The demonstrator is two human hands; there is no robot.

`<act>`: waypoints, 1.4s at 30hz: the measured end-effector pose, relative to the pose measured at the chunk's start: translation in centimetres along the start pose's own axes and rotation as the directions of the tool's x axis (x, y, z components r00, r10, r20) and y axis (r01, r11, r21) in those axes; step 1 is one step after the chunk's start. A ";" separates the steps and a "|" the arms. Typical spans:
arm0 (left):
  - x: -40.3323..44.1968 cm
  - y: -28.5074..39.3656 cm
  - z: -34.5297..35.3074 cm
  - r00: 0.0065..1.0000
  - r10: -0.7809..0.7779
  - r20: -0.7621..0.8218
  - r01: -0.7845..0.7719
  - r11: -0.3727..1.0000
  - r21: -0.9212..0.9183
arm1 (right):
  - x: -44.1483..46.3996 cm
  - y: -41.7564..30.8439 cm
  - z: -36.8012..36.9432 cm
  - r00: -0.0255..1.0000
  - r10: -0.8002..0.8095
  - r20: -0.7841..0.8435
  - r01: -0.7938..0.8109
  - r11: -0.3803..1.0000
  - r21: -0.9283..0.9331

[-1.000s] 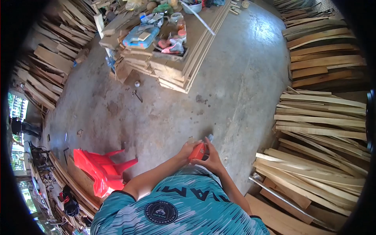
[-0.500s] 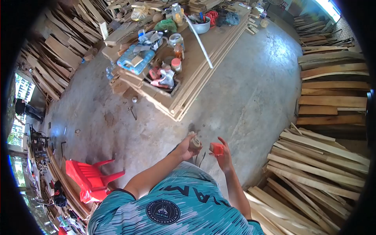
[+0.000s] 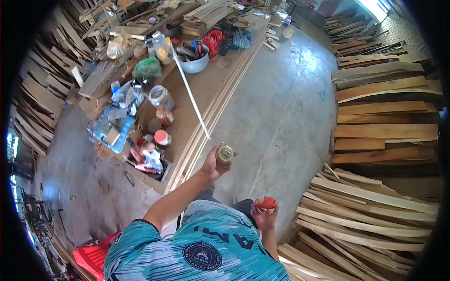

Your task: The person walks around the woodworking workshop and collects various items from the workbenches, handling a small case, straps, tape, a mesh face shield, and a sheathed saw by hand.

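1. Head view: the grey floor [image 3: 276, 103] spreads widest, running away from me between the tabletop and the stacked timber.
2. To my right, the wooden boards [image 3: 384, 131] lie piled, most with their long axes running across, left to right.
3. Ahead and to my left is the tabletop [image 3: 220, 70], crowded with containers and bags.
4. The red chair [image 3: 91, 255] shows partly, low at my left.
5. A long pale stick [image 3: 190, 91] slants over the tabletop, its near end pointing toward my left hand.
6. My left hand [image 3: 212, 167] reaches forward, fingers wrapped round a small jar.
7. My right hand [image 3: 266, 219] is nearer my body, fingers curled up around a red piece.
8. The jar [image 3: 225, 153] sits above the floor beyond my left palm, round end turned up toward my head; its long axis is foreshortened.
9. The red piece [image 3: 266, 202] rests in my right fingers, its longer side lying roughly crosswise.
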State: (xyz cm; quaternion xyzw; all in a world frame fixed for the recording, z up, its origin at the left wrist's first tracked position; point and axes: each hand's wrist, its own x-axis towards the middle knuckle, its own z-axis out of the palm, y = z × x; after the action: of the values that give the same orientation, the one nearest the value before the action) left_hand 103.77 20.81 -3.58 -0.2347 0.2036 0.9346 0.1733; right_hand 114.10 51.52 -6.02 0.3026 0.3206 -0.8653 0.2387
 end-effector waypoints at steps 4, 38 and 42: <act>7.3 5.0 2.1 0.990 0.085 -0.110 -0.085 0.996 0.003 | 7.8 -5.5 3.0 0.992 0.121 0.026 -0.121 0.993 0.008; 38.0 44.6 0.9 0.321 0.690 -0.649 -0.225 0.721 0.656 | 56.5 -25.6 42.7 0.894 0.432 0.116 -0.122 0.485 -0.866; 37.6 51.5 -0.3 0.146 0.874 -0.463 0.253 0.419 0.872 | 59.7 -25.8 47.3 0.902 0.397 0.170 -0.010 0.412 -0.911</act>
State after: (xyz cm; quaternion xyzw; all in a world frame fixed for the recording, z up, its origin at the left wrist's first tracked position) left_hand 51.13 -14.86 -7.59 -0.5637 0.7259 0.3630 -0.1536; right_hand 38.94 22.95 -6.91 0.0031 0.6382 -0.5662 0.5216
